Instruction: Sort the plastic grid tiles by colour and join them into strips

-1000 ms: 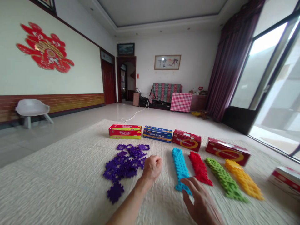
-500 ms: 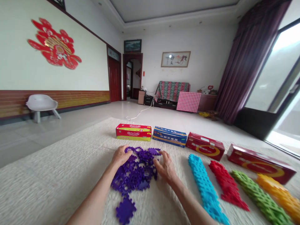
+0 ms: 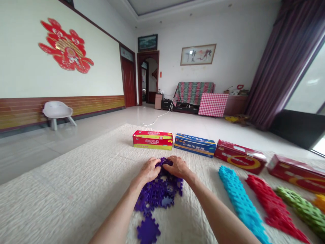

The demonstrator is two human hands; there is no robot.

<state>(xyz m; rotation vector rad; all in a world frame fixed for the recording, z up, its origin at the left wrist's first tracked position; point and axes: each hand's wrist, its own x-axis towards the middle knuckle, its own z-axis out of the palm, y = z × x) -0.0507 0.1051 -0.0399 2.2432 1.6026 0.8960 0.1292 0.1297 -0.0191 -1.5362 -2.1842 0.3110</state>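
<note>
A heap of purple interlocking plastic tiles (image 3: pixel 158 193) lies on the cream rug (image 3: pixel 76 189) in front of me. My left hand (image 3: pixel 148 170) and my right hand (image 3: pixel 178 166) both rest on the far end of the heap, fingers curled down over the tiles and almost touching each other. One loose purple tile (image 3: pixel 148 231) lies apart, nearer to me. To the right run a blue row of tiles (image 3: pixel 240 200), a red row (image 3: pixel 273 206) and a green row (image 3: pixel 302 210).
Long cartons stand in a line beyond the tiles: a red-yellow carton (image 3: pixel 152 140), a blue carton (image 3: pixel 195 145), and two red cartons (image 3: pixel 240 158) (image 3: pixel 296 173). A white chair (image 3: pixel 57 112) stands by the left wall. A covered sofa (image 3: pixel 194 95) and a white cable (image 3: pixel 157 118) lie farther back.
Both hands came onto the purple heap from the right and have drawn together at its far end, bunching the tiles. My view has swung left, so the coloured rows sit further right.
</note>
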